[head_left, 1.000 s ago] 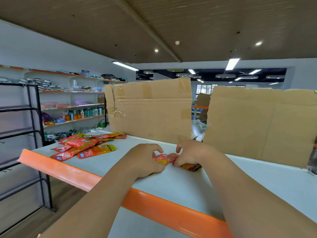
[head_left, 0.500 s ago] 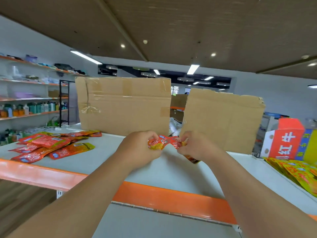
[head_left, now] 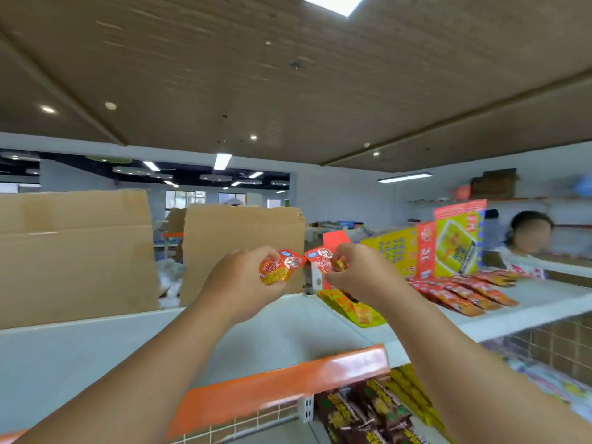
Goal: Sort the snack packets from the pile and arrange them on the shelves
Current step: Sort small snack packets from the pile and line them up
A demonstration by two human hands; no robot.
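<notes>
While both hover over shelf [head_left: 288, 318], left hand [head_left: 245, 278] grips glossy red packet [head_left: 282, 267] tilted up-right, right hand [head_left: 357, 277] pinches second packet [head_left: 320, 259] pointing left

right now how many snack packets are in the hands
2: one packet in the left hand, a second packet in the right hand; others may be hidden behind its fingers.

We have bare white shelf top [head_left: 288, 331] from the orange front rail [head_left: 288, 382] back to the left cardboard sheet [head_left: 73, 251] and the right cardboard sheet [head_left: 243, 238], both upright, walling off the rear; a narrow gap shows between them. On the right, yellow-green packets [head_left: 358, 314] lie just beside the bare patch, and beyond them red packets [head_left: 464, 294] and a printed display box [head_left: 448, 245] close that side.
</notes>
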